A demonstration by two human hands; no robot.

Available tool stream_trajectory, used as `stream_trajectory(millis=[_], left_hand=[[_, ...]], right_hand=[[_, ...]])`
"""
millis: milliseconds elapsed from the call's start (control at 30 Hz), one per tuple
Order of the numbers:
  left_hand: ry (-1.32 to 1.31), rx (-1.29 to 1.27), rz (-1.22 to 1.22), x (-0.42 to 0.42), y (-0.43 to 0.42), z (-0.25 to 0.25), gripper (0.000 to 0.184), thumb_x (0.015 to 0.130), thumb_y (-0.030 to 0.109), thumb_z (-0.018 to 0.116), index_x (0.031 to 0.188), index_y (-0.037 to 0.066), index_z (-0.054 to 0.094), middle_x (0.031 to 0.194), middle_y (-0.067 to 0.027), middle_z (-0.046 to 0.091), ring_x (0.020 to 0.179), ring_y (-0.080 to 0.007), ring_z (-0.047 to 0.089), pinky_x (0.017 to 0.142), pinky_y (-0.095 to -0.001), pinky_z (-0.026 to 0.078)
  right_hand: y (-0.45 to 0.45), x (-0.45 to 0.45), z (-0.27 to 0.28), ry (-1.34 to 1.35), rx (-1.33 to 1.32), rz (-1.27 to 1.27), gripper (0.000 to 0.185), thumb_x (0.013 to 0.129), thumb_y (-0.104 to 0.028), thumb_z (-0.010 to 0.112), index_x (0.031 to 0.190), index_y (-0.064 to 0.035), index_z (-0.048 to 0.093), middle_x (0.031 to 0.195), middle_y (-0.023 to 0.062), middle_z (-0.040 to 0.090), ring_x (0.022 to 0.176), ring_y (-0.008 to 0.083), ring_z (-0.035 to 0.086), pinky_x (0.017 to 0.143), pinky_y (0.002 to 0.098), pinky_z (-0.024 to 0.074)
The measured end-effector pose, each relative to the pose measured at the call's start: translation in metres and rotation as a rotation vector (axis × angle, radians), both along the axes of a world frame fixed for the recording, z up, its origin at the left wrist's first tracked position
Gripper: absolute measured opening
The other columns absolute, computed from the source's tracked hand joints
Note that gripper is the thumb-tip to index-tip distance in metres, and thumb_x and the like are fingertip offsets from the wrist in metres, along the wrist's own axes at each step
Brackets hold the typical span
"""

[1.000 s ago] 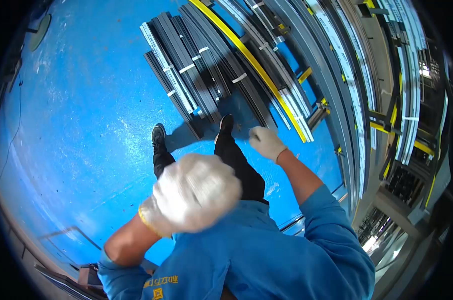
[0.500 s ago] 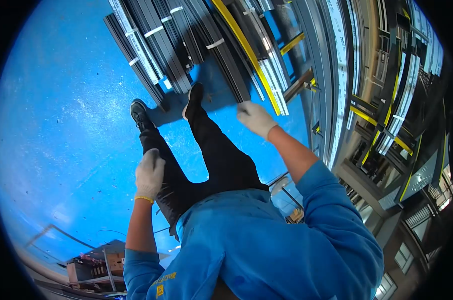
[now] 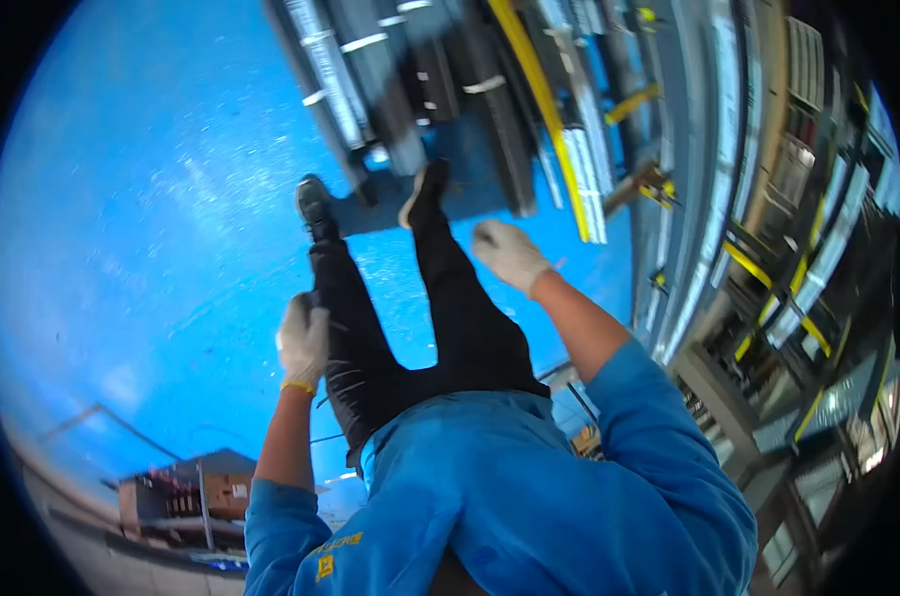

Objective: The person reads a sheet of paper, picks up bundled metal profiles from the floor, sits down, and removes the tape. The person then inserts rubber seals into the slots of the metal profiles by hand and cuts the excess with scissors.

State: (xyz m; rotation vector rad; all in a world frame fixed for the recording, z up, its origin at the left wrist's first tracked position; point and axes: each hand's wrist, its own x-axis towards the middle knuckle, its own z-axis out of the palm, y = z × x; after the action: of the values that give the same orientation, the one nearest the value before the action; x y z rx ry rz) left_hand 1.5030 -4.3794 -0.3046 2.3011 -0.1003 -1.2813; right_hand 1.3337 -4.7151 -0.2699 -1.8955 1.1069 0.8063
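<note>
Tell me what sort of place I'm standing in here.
Probably a workshop or a metal store, though I can't be sure: banded bundles of long dark bars lie on a blue floor, and more long strips run alongside yellow brackets on the right.

White gloves [image 3: 510,255], dark grey bars [image 3: 510,149]

Bars [image 3: 504,129] lie in rows on the floor [image 3: 172,219] ahead of both hands, a loaded rack [image 3: 748,263] beyond the right hand [image 3: 510,255], legs [image 3: 457,308] between, a carton [image 3: 229,492] behind and left of the left hand [image 3: 303,343].
</note>
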Motion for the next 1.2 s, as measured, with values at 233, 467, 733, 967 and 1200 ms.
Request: stream_trajectory(millis=[233, 467, 733, 967, 1200], left_hand=[[-0.162, -0.042, -0.062, -0.019, -0.001, -0.036, 0.039, 0.091, 0.022, 0.065, 0.124, 0.001, 0.063, 0.117, -0.021, 0.068, 0.111, -0.0402, 0.064, 0.098, -0.0473, 0.051], [-0.138, -0.211, -0.031, -0.078, -0.059, -0.132, 0.042, 0.087, 0.016, 0.07, 0.126, 0.001, 0.062, 0.118, -0.0211, 0.067, 0.113, -0.0394, 0.062, 0.098, -0.0472, 0.05], [0.151, -0.453, -0.115, -0.129, -0.094, -0.203, 0.038, 0.089, 0.019, 0.068, 0.122, -0.002, 0.063, 0.107, -0.0216, 0.069, 0.102, -0.0406, 0.066, 0.089, -0.0483, 0.054], [0.239, -0.499, -0.02, -0.118, -0.114, -0.202, 0.037, 0.091, 0.021, 0.065, 0.121, -0.002, 0.063, 0.104, -0.0222, 0.069, 0.099, -0.0409, 0.066, 0.086, -0.0496, 0.054], [0.311, -0.483, 0.002, -0.114, -0.126, -0.203, 0.038, 0.093, 0.024, 0.064, 0.126, 0.005, 0.065, 0.108, -0.0206, 0.07, 0.099, -0.0392, 0.068, 0.085, -0.0485, 0.055]], right_hand=[[-0.009, 0.024, -0.061, 0.008, -0.02, 0.032, 0.036, 0.092, -0.029, 0.066, 0.115, -0.0009, 0.069, 0.111, 0.0242, 0.071, 0.108, 0.0412, 0.066, 0.094, 0.0468, 0.0517], [0.004, 0.12, -0.277, 0.002, -0.113, 0.172, 0.051, 0.087, -0.032, 0.072, 0.125, 0.0009, 0.064, 0.12, 0.0269, 0.067, 0.115, 0.0423, 0.064, 0.099, 0.0481, 0.0507], [0.021, 0.187, -0.444, -0.051, -0.426, 0.137, 0.08, 0.082, -0.033, 0.08, 0.142, 0.0055, 0.045, 0.132, 0.0281, 0.058, 0.117, 0.045, 0.062, 0.103, 0.0482, 0.0504], [0.015, 0.195, -0.455, 0.088, -0.382, 0.178, 0.07, 0.084, -0.029, 0.078, 0.137, 0.0043, 0.046, 0.133, 0.0273, 0.056, 0.118, 0.045, 0.061, 0.102, 0.0493, 0.0507], [0.068, 0.171, -0.442, -0.262, -0.462, 0.276, 0.07, 0.083, -0.028, 0.08, 0.136, 0.0039, 0.047, 0.135, 0.0274, 0.053, 0.119, 0.0454, 0.06, 0.103, 0.0477, 0.0504]])
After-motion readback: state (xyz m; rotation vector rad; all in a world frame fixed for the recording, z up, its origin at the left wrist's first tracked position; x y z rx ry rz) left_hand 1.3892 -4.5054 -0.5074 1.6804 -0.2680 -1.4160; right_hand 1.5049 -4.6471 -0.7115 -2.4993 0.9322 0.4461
